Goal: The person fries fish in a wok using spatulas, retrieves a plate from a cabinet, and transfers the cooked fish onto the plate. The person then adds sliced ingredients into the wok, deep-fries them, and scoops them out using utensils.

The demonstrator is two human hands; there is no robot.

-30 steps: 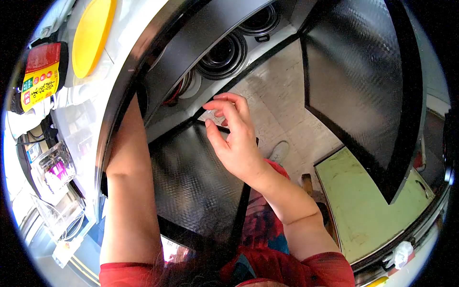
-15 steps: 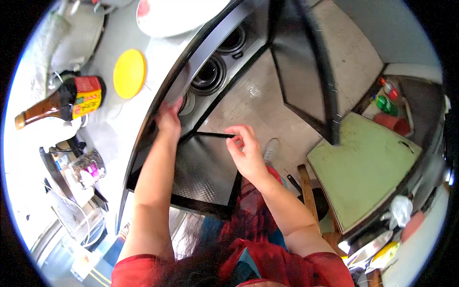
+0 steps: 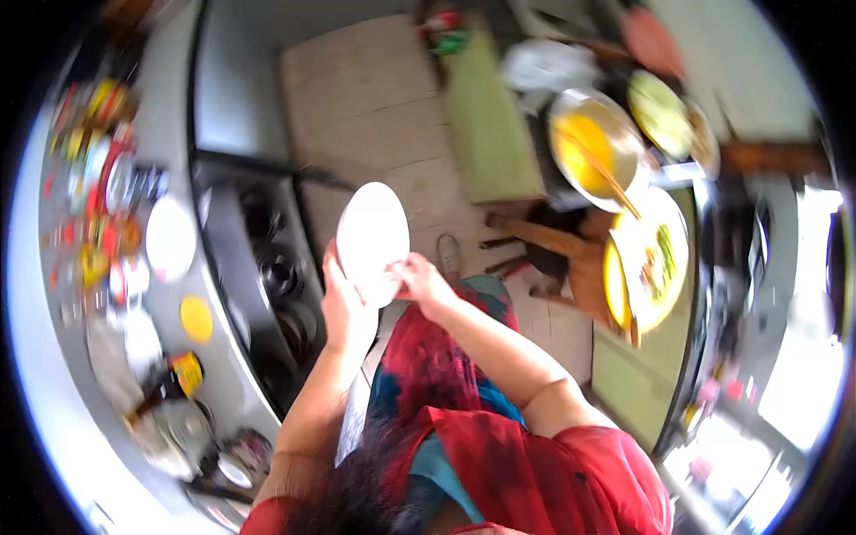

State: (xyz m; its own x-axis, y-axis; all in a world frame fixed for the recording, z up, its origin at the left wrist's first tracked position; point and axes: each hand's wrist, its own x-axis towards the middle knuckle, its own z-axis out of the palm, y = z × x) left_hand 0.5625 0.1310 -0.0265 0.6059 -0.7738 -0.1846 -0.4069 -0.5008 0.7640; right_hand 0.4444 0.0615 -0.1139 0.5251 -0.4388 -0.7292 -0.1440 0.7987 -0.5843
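A white plate (image 3: 374, 234), tilted up and slightly blurred, is held in front of my body above the floor. My left hand (image 3: 346, 308) grips its lower left edge. My right hand (image 3: 423, 283) is closed on the lower right side, its fingertips against the plate. To the left of my hands, under the counter, an opened cupboard (image 3: 308, 171) shows dark round cookware or dishes (image 3: 279, 273) inside.
On the left counter are a yellow disc (image 3: 196, 319), a white plate (image 3: 171, 238), a dark bottle (image 3: 159, 389) and several jars. At right, a metal bowl (image 3: 629, 134) holds yellow liquid and chopsticks, near a yellow-rimmed plate (image 3: 615, 278) of food and a wooden stool (image 3: 584, 267).
My left hand has come out of the cupboard with a white plate, and my right hand has joined it. The view has turned right, bringing the bowl and food plate into sight.
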